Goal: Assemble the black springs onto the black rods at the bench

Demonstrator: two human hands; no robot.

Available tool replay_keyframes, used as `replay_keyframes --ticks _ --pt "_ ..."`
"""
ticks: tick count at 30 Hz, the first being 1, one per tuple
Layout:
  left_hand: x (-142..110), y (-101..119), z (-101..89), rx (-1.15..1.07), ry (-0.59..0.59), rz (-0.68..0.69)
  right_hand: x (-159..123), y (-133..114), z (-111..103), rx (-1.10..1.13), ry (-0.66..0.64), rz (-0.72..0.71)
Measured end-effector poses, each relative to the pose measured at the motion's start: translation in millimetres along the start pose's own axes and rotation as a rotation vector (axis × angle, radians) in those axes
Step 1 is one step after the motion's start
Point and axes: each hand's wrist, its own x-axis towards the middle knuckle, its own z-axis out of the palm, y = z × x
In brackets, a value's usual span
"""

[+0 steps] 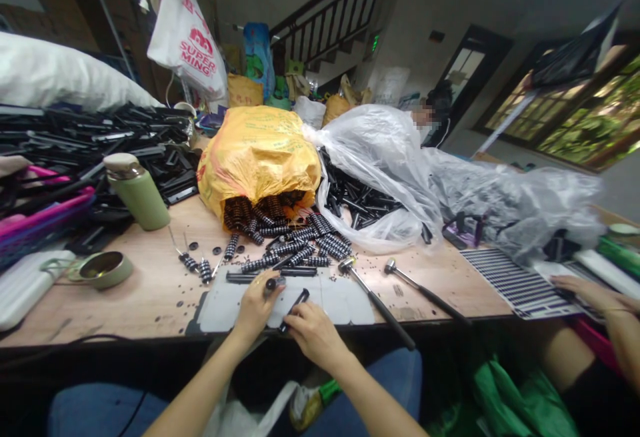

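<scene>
My left hand (257,304) is closed around a black cylindrical piece (274,284), its round end showing by the thumb. In my right hand (316,332) a slim black plastic tube (301,297) is pinched and tilted, with a wider end pointing away from me. Both hands are over a grey board (340,300) at the table's front edge. Just beyond them lie more black tubes (240,277) and a heap of black-and-white ribbed rollers (295,250). The heap spreads from the mouth of a yellow plastic bag (260,157).
Two hammers (375,304) lie right of the board. A clear bag (380,150) of black parts stands behind. At left are a green flask (140,194), a cup (105,270) and a white case (33,290). A co-worker's hand (590,290) is at far right.
</scene>
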Motion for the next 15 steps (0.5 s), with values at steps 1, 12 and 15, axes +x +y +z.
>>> replay_keyframes --ticks 1,12,15 --pt "2 2 2.2 -0.037 -0.005 -0.018 0 2 -1 0.093 0.062 0.005" --pt "8 52 7.9 -0.519 -0.489 -0.626 22 28 -20 1.080 0.365 0.641" --pt "4 50 13.3 -0.552 -0.419 -0.696 17 19 -30 0.830 0.346 0.513"
